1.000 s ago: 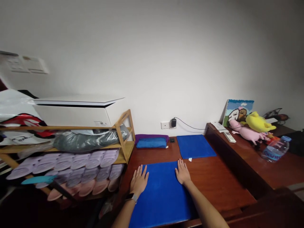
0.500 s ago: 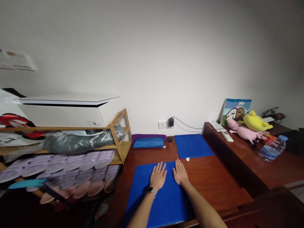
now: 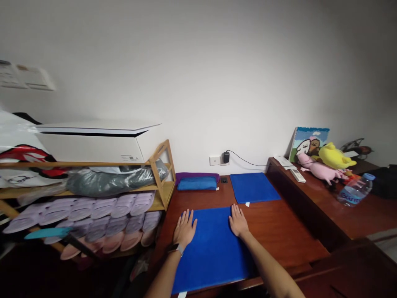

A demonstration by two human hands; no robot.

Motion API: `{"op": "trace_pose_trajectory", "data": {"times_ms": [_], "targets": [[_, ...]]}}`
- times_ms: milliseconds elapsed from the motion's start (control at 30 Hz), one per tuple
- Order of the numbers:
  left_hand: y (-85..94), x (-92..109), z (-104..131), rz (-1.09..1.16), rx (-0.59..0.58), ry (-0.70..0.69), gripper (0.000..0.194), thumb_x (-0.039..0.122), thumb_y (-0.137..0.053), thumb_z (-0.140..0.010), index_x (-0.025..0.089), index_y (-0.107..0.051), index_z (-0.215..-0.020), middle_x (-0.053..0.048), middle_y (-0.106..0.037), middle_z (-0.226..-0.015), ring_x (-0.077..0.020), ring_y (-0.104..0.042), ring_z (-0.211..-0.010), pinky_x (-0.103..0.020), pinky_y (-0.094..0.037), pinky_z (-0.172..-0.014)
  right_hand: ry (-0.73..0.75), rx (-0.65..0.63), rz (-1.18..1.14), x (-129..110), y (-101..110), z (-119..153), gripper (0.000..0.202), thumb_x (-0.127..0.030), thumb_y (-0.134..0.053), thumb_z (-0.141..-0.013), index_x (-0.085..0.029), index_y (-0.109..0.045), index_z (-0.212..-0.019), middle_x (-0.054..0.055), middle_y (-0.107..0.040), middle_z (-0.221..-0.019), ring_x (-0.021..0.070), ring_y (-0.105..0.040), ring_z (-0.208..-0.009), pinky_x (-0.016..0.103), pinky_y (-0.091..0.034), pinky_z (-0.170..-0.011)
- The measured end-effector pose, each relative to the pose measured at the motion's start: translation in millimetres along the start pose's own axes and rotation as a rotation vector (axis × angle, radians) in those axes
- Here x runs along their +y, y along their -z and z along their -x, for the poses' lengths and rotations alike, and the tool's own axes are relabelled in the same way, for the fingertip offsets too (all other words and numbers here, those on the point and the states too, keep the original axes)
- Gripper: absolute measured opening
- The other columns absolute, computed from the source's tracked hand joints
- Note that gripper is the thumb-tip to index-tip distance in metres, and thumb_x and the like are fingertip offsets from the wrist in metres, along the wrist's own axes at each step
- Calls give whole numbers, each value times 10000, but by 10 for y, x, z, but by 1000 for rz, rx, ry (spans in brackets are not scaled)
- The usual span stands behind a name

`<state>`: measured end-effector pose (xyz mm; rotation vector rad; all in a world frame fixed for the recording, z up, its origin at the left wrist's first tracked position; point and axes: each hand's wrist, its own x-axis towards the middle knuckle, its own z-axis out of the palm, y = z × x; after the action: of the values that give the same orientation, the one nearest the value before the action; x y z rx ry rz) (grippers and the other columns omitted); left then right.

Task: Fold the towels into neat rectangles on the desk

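Nearer blue cloth [image 3: 214, 252], flat on surface [image 3: 279, 231] — left hand [image 3: 185, 231] spread, right hand [image 3: 239, 223] less so — best smoothed outward, evenly.

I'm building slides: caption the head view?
Left hand and right hand rest at far corners of the nearer blue cloth.

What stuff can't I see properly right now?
Head view:
Front blue cloth: parts are hidden under the left hand and right hand.
White box: its lid hides the inside; label print is too small.
Black thing: cut off by the right edge.
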<state>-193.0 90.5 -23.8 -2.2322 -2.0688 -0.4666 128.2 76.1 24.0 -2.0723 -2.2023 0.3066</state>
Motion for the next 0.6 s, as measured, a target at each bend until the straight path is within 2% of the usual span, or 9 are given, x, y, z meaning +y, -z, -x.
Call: {"op": "trace_pose_trajectory", "data": {"times_ms": [133, 200, 233, 300, 400, 467, 533, 600], "targets": [[10, -85, -15, -8, 19, -14, 673, 486, -311, -1075, 170, -517, -1632, -156, -518, -1704, -320, -455, -1601, -562, -358, -1313, -5, 3, -21, 0, -52, 22, 715, -402, -171, -1118, -54, -195, -1742, 94, -131, -1818, 217, -122, -1703, 393, -120, -1384], [19, -19, -32, -3, 40, -34, 657, 478, -308, -1077, 195, -526, -1628, -138, -543, -1690, -313, -461, -1598, -562, -345, -1321, 4, 19, -29, 3, -77, 15, 718, -399, -176, -1116, -45, -206, -1740, 97, -137, -1816, 228, -127, -1702, 403, -129, -1385], [19, 75, -45, 4, 49, -55, 650, 471, -300, -1082, 203, -523, -1631, -128, -542, -1693, -305, -453, -1604, -553, -333, -1330, 6, 26, -33, 5, -86, 10, 719, -401, -180, -1115, -46, -214, -1739, 98, -144, -1814, 235, -134, -1701, 409, -138, -1385], [-2, 399, -70, 40, 57, -129, 645, 449, -274, -1098, 198, -501, -1646, -119, -516, -1712, -291, -427, -1620, -531, -318, -1344, 5, 36, -39, 8, -96, 0, 717, -402, -189, -1113, -56, -229, -1740, 97, -155, -1811, 243, -146, -1699, 419, -150, -1385], [-95, 1095, -85, 123, 26, -275, 635, 422, -242, -1119, 183, -470, -1661, -123, -500, -1717, -278, -434, -1616, -513, -345, -1334, 0, 21, -26, 14, -104, -6, 710, -385, -195, -1110, -64, -223, -1743, 85, -143, -1815, 230, -132, -1701, 401, -131, -1384], [-176, 1500, -71, 145, -2, -326, 617, 424, -254, -1123, 208, -484, -1654, -106, -527, -1697, -255, -470, -1594, -483, -383, -1315, 2, 16, -14, 20, -114, -8, 705, -368, -208, -1108, -64, -219, -1744, 78, -135, -1817, 220, -115, -1703, 382, -112, -1382], [-235, 1692, -47, 148, -16, -338, 597, 423, -277, -1121, 242, -504, -1642, -91, -559, -1672, -247, -497, -1575, -476, -404, -1303, 4, 24, -9, 26, -129, -11, 700, -358, -215, -1106, -70, -222, -1744, 77, -139, -1817, 221, -116, -1703, 382, -111, -1381], [-251, 1600, -23, 145, -19, -317, 598, 420, -288, -1114, 241, -503, -1643, -110, -564, -1664, -280, -500, -1574, -522, -400, -1303, 2, 30, -12, 30, -140, -17, 697, -358, -205, -1108, -75, -225, -1744, 80, -146, -1815, 224, -129, -1702, 393, -122, -1381]]}}
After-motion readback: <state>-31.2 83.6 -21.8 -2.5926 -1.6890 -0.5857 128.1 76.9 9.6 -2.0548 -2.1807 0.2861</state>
